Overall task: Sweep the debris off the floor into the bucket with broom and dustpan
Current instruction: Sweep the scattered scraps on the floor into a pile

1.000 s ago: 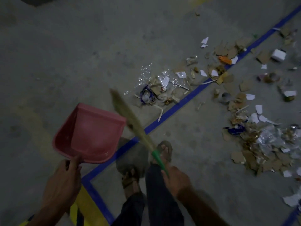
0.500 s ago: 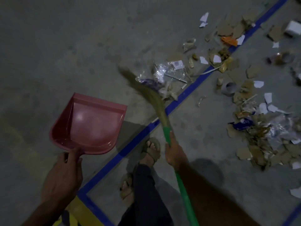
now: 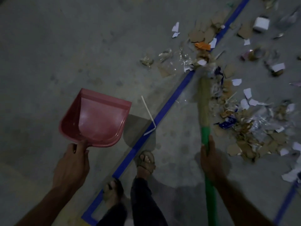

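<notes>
My left hand [image 3: 73, 165] grips the handle of a pink dustpan [image 3: 96, 118], held above the floor at lower left, its mouth facing away from me. My right hand [image 3: 210, 159] grips the green handle of a straw broom [image 3: 204, 101]. The broom's bristles reach up into the debris [image 3: 254, 121], a spread of cardboard scraps, white paper bits and clear plastic on the right. More debris [image 3: 202, 44] lies along the blue line at the top. No bucket is in view.
Blue tape line [image 3: 169, 101] runs diagonally across the grey concrete floor. A bent white strip [image 3: 149, 115] lies beside it near the dustpan. My sandalled feet [image 3: 146, 162] stand on the line. A white box [image 3: 261, 24] sits at upper right.
The broom has swung from the left of the blue line to its right, pushing the plastic and scraps across. My right hand moved right. The dustpan stays held in about the same place.
</notes>
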The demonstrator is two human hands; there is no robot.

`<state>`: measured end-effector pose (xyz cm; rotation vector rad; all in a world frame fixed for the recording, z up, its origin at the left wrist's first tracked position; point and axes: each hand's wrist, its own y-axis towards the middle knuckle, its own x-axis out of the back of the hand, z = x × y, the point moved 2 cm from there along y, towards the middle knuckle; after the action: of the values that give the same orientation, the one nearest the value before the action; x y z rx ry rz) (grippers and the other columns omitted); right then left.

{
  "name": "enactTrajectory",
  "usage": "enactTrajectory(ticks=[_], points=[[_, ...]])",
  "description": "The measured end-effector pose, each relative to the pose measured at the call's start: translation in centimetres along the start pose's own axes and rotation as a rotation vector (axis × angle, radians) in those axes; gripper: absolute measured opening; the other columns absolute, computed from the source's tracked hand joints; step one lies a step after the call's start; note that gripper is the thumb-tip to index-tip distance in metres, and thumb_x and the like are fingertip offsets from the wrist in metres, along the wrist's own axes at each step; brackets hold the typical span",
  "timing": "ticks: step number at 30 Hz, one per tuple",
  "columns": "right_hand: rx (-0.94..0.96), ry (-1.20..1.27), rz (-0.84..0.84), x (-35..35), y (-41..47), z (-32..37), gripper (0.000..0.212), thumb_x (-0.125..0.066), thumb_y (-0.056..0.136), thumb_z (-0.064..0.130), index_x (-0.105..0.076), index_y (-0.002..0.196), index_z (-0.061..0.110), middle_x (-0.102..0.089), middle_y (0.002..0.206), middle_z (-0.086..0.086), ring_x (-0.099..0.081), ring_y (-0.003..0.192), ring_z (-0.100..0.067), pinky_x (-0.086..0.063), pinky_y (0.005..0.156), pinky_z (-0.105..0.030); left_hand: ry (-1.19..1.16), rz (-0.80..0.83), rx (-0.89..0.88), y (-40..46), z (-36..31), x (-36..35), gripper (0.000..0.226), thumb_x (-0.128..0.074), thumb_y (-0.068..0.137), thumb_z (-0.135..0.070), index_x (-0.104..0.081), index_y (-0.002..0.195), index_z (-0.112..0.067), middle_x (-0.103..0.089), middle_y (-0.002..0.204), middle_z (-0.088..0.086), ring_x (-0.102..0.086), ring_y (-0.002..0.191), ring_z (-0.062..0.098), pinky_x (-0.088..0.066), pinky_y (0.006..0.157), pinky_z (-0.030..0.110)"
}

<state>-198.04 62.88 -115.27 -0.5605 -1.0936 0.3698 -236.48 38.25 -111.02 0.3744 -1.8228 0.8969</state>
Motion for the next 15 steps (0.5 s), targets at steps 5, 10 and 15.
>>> enactTrajectory(ticks=[5, 10, 15], points=[[0.077, -0.009, 0.200, -5.3, -8.1, -0.2, 0.065, -0.044, 0.104, 0.036, -0.004, 0.153, 0.050, -0.062, 0.115, 0.005, -0.065, 0.093, -0.010, -0.053, 0.079, -0.031, 0.055, 0.014, -0.019, 2.7, 0.3, 1.7, 0.032, -0.054, 0.096, -0.018, -0.049, 0.128, -0.021, -0.046, 0.094, 0.013, -0.056, 0.070, 0.040, -0.044, 0.055, 0.042], [0.128, -0.218, 0.408, -12.4, -12.5, -0.1, 0.064, -0.037, 0.098, 0.044, -0.002, 0.149, 0.058, -0.065, 0.110, -0.004, -0.063, 0.088, -0.024, -0.048, 0.073, -0.033, 0.065, 0.071, -0.061, 4.1, 1.5, 2.6, 0.037, -0.052, 0.096, -0.018, -0.045, 0.133, -0.024, -0.044, 0.094, 0.010, -0.055, 0.072, 0.039, -0.046, 0.056, 0.044], [0.129, -0.203, 0.102, -14.4, -9.2, -1.4, 0.066, -0.036, 0.093, 0.044, -0.023, 0.156, 0.025, -0.066, 0.071, -0.005, -0.063, 0.057, -0.019, -0.055, 0.058, -0.030, 0.107, 0.090, -0.163, 5.7, 2.5, 3.3, 0.033, -0.053, 0.097, -0.018, -0.047, 0.129, -0.024, -0.043, 0.090, 0.007, -0.054, 0.067, 0.035, -0.041, 0.053, 0.037]])
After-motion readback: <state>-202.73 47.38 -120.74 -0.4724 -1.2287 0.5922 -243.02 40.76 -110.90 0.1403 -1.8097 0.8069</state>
